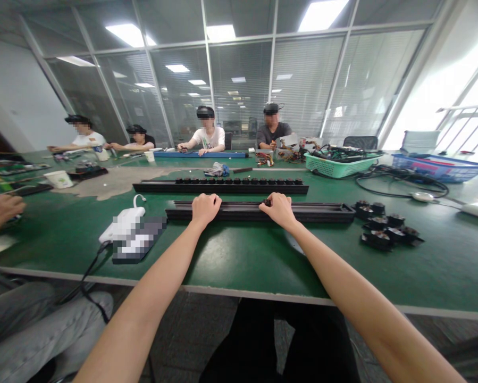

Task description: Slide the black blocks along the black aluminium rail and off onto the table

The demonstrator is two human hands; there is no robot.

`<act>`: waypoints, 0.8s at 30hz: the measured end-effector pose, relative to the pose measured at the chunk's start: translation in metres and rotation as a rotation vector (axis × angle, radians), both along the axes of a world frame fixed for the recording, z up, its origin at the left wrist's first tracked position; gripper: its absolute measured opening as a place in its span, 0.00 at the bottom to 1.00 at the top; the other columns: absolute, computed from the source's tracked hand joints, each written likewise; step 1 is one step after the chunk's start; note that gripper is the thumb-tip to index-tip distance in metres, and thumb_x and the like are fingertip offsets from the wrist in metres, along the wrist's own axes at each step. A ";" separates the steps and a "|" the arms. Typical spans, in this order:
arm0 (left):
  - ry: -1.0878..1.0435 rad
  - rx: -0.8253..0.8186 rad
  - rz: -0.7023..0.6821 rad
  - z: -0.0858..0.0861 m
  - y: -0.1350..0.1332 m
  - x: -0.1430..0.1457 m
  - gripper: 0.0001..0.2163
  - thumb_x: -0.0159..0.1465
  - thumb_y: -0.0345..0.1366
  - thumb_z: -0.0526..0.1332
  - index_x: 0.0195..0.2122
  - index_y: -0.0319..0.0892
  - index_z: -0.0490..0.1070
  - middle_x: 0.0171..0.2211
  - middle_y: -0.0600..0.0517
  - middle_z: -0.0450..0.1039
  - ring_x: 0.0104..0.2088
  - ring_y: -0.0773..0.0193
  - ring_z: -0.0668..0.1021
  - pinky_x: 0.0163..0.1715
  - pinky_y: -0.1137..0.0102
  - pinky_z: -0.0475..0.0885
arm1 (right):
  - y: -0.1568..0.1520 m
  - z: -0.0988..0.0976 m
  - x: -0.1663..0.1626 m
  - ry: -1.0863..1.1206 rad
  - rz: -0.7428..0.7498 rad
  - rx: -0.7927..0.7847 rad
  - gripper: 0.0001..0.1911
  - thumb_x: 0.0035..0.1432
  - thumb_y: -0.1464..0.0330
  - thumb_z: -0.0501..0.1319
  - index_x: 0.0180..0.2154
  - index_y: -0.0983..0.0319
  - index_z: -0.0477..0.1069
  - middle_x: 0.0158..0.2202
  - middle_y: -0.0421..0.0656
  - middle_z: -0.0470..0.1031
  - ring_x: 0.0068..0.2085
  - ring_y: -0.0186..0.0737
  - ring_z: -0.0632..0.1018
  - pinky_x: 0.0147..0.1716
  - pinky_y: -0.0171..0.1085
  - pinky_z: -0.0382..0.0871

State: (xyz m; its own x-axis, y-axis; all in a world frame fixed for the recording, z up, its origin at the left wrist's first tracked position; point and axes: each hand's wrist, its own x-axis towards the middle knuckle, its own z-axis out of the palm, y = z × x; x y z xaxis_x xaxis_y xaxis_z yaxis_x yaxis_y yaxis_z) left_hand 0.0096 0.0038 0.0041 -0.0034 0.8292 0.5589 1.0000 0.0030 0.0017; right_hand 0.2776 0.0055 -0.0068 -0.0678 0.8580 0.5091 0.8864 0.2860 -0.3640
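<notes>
A long black channel rail (239,211) lies across the green table in front of me. My left hand (206,208) is closed around its left part, with the fingertips hidden behind the rail. Over the right half, my right hand (279,209) is closed on a small black part (267,202) at the rail's channel; how deep it sits I cannot tell. Behind it lies a second black rail (223,188) carrying a row of small black round-topped parts (207,181). To the right rests a cluster of loose black parts (390,229) with brownish tops.
A white device (121,226) with a cable and a dark flat object (159,234) lie left. A green basket (340,166), a blue basket (442,167) and black cables (402,181) stand back right. Several people sit opposite; a co-worker's hand (1,213) is at far left.
</notes>
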 end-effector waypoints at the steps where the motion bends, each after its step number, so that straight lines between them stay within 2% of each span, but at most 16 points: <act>1: -0.002 0.000 0.001 0.000 0.000 0.000 0.23 0.71 0.43 0.45 0.40 0.43 0.80 0.38 0.41 0.79 0.41 0.51 0.79 0.40 0.63 0.67 | 0.000 0.000 0.000 -0.001 -0.004 -0.001 0.13 0.58 0.59 0.58 0.36 0.62 0.70 0.41 0.50 0.76 0.46 0.51 0.73 0.47 0.45 0.57; 19: 0.022 -0.004 0.017 0.002 -0.002 0.002 0.23 0.71 0.43 0.44 0.40 0.43 0.80 0.38 0.41 0.78 0.40 0.52 0.79 0.39 0.64 0.67 | -0.001 0.003 0.005 -0.021 -0.094 -0.011 0.15 0.59 0.56 0.56 0.36 0.62 0.69 0.43 0.53 0.77 0.47 0.54 0.74 0.49 0.48 0.59; 24: 0.010 -0.004 0.013 0.002 -0.002 0.002 0.23 0.71 0.43 0.44 0.40 0.42 0.80 0.37 0.41 0.78 0.40 0.51 0.79 0.39 0.64 0.67 | 0.001 0.006 0.009 -0.018 -0.122 -0.045 0.16 0.58 0.56 0.56 0.34 0.62 0.70 0.40 0.52 0.78 0.46 0.55 0.75 0.49 0.48 0.59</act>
